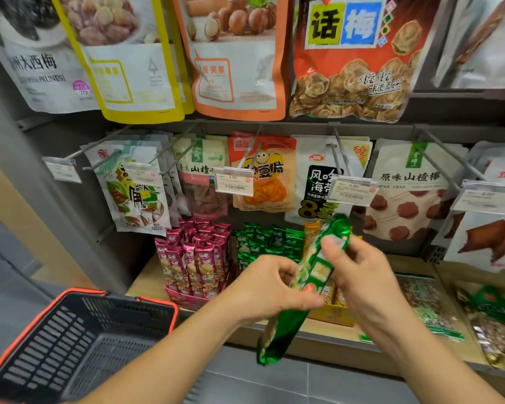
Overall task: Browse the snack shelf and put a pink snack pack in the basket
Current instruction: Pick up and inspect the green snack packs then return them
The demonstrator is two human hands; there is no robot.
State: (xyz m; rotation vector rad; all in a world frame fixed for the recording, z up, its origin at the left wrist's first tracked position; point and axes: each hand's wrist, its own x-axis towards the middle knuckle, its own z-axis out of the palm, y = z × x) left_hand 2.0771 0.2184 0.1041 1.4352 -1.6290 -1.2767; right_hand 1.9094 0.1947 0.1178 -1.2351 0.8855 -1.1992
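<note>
1. The left hand [270, 287] pinches the green snack pack [318, 268] around its middle with curled fingers. The right hand [359, 272] is clamped on the pack's upper half, thumb pressed to its front.
2. That green snack pack is a long, shiny foil tube held tilted, top end up toward the hanging bags.
3. Just behind it, partly hidden, a yellow box [333, 312] holds yellow packs [311, 231] standing on end.
4. Just left of it, more green packs [263, 243] stand upright in a cluster.
5. Further left, a pink display box [184, 298] on the wooden shelf [146, 275] is crammed with the pink snack packs [193, 258]. They are glossy magenta foil tubes, all upright, each with a small white logo above a picture of pale snacks.
6. Well down and left of the green snack pack sits the basket [123, 313], dark slatted plastic with an orange rim.
</note>
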